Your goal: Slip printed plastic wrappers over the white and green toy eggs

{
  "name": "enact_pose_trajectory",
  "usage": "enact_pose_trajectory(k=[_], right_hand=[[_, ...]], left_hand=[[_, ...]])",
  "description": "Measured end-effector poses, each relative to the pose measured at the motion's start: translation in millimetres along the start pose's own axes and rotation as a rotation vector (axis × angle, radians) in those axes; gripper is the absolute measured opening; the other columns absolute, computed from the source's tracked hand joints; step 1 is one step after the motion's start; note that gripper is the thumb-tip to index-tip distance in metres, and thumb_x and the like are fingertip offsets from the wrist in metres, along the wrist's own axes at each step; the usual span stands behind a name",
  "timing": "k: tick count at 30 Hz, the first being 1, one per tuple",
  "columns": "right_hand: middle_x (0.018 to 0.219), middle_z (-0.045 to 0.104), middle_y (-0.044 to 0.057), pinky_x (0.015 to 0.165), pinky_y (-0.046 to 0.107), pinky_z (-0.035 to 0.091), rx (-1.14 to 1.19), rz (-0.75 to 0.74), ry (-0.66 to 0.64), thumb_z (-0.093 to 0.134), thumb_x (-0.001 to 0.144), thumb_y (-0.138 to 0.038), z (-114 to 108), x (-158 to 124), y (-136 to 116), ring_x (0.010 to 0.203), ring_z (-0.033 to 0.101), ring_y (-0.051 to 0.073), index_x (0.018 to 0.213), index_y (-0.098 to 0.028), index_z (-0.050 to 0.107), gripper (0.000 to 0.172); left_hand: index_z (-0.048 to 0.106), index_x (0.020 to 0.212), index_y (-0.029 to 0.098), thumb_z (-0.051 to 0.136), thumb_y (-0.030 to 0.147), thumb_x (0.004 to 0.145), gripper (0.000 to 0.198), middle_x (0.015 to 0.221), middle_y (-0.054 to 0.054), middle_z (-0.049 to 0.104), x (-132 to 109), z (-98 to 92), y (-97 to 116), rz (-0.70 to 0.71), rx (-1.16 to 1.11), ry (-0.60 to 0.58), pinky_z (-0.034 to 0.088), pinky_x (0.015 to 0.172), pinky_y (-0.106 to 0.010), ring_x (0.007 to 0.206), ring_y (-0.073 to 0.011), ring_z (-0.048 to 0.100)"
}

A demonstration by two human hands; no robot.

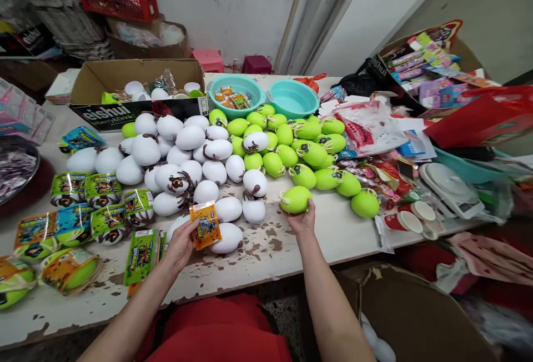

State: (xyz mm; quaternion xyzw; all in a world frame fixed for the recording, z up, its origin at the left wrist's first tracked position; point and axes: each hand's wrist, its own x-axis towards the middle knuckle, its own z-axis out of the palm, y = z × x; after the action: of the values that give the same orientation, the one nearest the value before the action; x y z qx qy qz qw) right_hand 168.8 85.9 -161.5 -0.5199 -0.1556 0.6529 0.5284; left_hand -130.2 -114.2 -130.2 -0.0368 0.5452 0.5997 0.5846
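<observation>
Pinched in my left hand (pixel 183 245) is an orange printed packet (pixel 205 225), held just above the white eggs near the table's front edge. My right hand (pixel 303 220) grips a lime-green egg (pixel 295 199) from its near side; pale strands show at the egg's left end. Beyond that hand lies a pile of green eggs (pixel 287 155). White eggs (pixel 190 137) with dark brown strands crowd the middle left. A small stack of green packets (pixel 141 256) rests left of my left hand. Farther left sit several eggs wrapped in printed packets (pixel 107 223).
A cardboard box (pixel 137 115) holding eggs stands at the back left, beside a turquoise basin (pixel 237 80) of small packets and another turquoise basin (pixel 293 98). To the right are paper cups (pixel 402 220), a white scale (pixel 452 187) and plastic bags. An open carton (pixel 400 317) stands below the table.
</observation>
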Motion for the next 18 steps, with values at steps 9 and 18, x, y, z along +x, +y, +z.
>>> enact_pose_trajectory(k=[9, 18], right_hand=[[0.105, 0.068, 0.01, 0.095, 0.058, 0.044, 0.264, 0.32, -0.398, 0.073, 0.057, -0.068, -33, -88, -1, 0.097, 0.063, 0.03, 0.116, -0.022, 0.059, 0.077], [0.093, 0.071, 0.007, 0.079, 0.045, 0.054, 0.02, 0.804, -0.582, 0.062, 0.076, -0.058, -3, -159, 41, 0.082, 0.067, 0.024, 0.096, -0.021, 0.067, 0.043]], left_hand=[[0.071, 0.098, 0.011, 0.074, 0.039, 0.071, 0.039, 0.099, -0.011, 0.073, -25, 64.7, 12, 0.038, 0.346, -0.378, 0.052, 0.078, -0.03, 0.087, -0.0217, 0.067], [0.072, 0.094, 0.01, 0.077, 0.041, 0.068, 0.041, 0.086, -0.01, 0.073, -32, 96.5, 42, -0.194, 0.612, -0.696, 0.051, 0.073, -0.03, 0.072, -0.0181, 0.066]])
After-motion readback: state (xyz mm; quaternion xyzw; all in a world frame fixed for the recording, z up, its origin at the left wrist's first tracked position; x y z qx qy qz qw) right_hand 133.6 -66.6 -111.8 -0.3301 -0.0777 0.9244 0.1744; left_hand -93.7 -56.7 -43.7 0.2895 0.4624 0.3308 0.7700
